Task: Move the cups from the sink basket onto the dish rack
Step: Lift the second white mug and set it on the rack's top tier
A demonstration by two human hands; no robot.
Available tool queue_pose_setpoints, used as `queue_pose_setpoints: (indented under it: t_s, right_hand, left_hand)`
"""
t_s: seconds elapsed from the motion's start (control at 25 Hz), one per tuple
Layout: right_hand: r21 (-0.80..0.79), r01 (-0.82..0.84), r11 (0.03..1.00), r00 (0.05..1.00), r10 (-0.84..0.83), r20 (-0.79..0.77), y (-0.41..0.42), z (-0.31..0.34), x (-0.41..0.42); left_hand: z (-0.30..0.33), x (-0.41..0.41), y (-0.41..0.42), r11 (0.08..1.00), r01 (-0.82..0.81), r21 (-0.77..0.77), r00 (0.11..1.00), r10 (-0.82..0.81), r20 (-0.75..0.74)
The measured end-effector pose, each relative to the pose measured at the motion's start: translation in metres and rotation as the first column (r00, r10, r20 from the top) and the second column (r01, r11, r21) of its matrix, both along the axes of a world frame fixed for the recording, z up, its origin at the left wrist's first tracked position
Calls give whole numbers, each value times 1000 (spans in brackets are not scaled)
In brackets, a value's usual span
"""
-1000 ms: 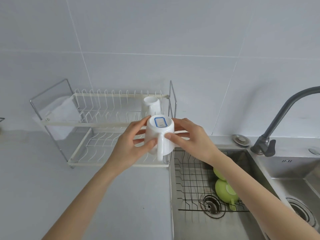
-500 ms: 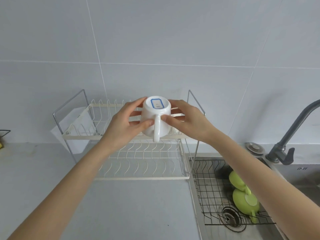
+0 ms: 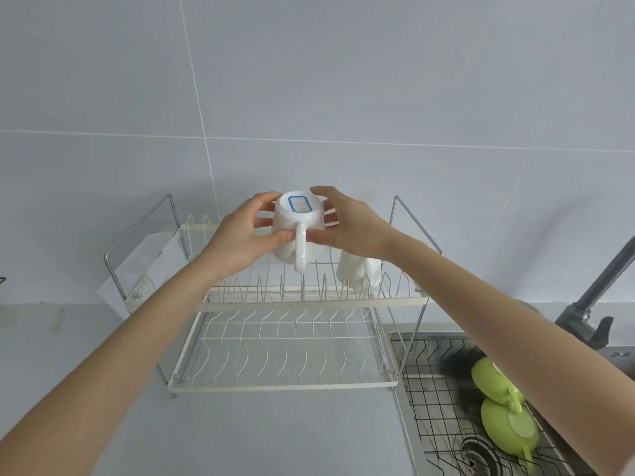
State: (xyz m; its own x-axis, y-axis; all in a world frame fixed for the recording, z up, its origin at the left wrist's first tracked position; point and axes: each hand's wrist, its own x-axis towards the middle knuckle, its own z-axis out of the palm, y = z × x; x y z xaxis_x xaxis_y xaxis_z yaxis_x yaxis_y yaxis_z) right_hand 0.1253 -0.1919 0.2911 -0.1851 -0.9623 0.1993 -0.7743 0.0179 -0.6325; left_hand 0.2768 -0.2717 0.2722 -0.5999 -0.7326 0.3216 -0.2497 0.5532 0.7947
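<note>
A white mug (image 3: 298,231) is upside down, handle toward me, with a blue-edged label on its base. My left hand (image 3: 237,238) and my right hand (image 3: 350,225) grip it from both sides, just above the upper tier of the two-tier wire dish rack (image 3: 309,305). Another white cup (image 3: 359,273) stands upside down on that upper tier at the right, partly behind my right wrist. Two green cups (image 3: 505,427) lie in the wire sink basket (image 3: 436,383) at the lower right.
The rack's lower tier (image 3: 281,386) holds nothing. A dark faucet (image 3: 598,304) rises at the right edge. The drain (image 3: 476,453) lies under the basket. A grey counter (image 3: 240,438) runs in front of the rack, tiled wall behind.
Both hands have carried the white mug from the sink's edge up and left over the rack's upper tier. The view has shifted left and up.
</note>
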Motion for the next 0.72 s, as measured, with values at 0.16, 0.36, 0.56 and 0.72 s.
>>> queue_pose_setpoints:
  t_s: [0.16,0.36,0.56,0.72]
  right_hand:
    - [145,4,989,992,15,-126,-24,-12,-7]
    - [267,20,963,983,30,-180,-44,-31,-13]
    - [323,31,946,976,41,-214,-58,-44,-15]
    - [313,34,949,976,36,-215,-61,-50,-16]
  left_hand:
    - [-10,-12,-21,1000,-9,6,982,8,189]
    - [-21,-19,-39,998,30,52,932,-47,358]
    - [-31,-24,-47,998,26,63,901,-51,430]
    - [-36,-24,-51,997,13,71,904,-42,426]
